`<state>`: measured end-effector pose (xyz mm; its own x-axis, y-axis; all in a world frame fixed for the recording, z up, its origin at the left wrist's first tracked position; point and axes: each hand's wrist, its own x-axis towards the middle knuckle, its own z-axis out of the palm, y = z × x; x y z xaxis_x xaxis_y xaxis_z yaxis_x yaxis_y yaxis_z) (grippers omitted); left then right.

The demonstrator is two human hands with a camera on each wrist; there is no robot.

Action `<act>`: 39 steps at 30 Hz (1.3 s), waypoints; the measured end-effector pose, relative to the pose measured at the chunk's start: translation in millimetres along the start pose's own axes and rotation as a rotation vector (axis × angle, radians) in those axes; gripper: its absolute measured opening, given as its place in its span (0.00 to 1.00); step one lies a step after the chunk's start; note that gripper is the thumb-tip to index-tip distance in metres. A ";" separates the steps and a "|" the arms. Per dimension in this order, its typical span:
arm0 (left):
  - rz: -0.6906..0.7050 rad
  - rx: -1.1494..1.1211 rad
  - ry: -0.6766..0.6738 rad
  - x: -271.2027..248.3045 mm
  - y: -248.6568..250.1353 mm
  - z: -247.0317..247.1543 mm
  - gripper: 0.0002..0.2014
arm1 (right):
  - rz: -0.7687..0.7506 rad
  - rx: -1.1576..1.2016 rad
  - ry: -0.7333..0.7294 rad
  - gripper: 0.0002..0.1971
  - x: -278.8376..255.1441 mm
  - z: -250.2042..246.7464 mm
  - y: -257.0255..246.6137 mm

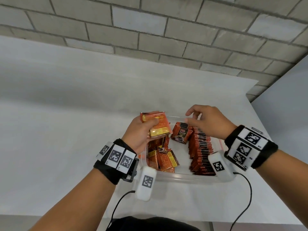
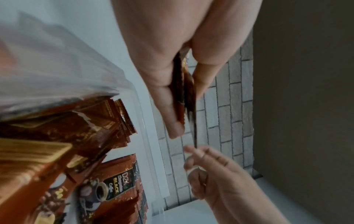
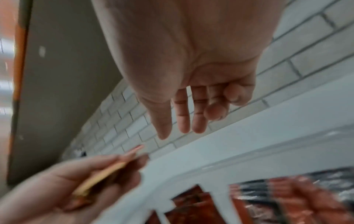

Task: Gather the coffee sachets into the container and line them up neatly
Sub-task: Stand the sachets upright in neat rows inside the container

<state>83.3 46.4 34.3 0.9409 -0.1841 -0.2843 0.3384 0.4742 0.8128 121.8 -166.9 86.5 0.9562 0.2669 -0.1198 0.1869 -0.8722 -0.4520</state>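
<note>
A white tabletop [image 1: 50, 130] ran back to a grey brick wall [image 1: 150, 30]. Near the person, a clear plastic container [image 1: 183, 178] sat on it, holding a loose heap of orange-brown coffee sachets [image 1: 162, 158] on its left side and a neat upright row of sachets [image 1: 200, 150] along its right. Above the heap, the left hand [image 1: 141, 132] pinched a small stack of sachets [image 1: 155, 125] between thumb and fingers. The right hand [image 1: 206, 120] hovered over the row's far end, fingers loosely spread and holding nothing, just beside the held stack.
</note>
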 end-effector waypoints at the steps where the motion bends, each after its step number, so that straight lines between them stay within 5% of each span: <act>1: 0.009 0.055 -0.025 -1.1 0.1 4.0 0.10 | -0.029 0.093 -0.006 0.10 -6.4 0.2 -8.0; 8: 0.035 0.151 -0.134 -6.5 -1.7 21.5 0.13 | -0.069 0.394 0.004 0.26 -27.6 5.7 -26.9; 12: 0.011 0.177 -0.166 -6.9 -3.3 24.5 0.21 | -0.082 0.489 0.005 0.16 -29.9 5.9 -21.1; 15: -0.048 0.044 -0.071 -2.9 -2.1 26.2 0.27 | -0.110 0.516 0.193 0.12 -32.6 6.2 -16.6; 18: -0.082 -0.129 0.041 2.5 -0.4 24.7 0.22 | -0.223 0.414 0.365 0.15 -37.7 13.0 -16.8; 23: -0.058 -0.095 0.001 2.3 -1.3 28.9 0.11 | -0.318 0.332 0.292 0.13 -39.4 26.7 -7.1; 27: 0.034 -0.092 0.021 4.4 -2.5 28.5 0.18 | -0.113 0.412 0.148 0.19 -41.0 24.6 -1.9; 31: 0.071 -0.075 0.007 5.3 -1.3 30.0 0.22 | 0.133 0.710 0.025 0.15 -41.3 31.6 -3.4; 39: 0.055 0.012 -0.033 3.0 -0.9 25.6 0.21 | 0.126 0.840 0.048 0.05 -33.1 18.7 -7.5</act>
<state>85.4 23.3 45.7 0.9571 -0.1860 -0.2222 0.2855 0.4743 0.8328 84.5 -161.5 77.4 0.9708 0.1540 -0.1838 -0.1324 -0.2951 -0.9462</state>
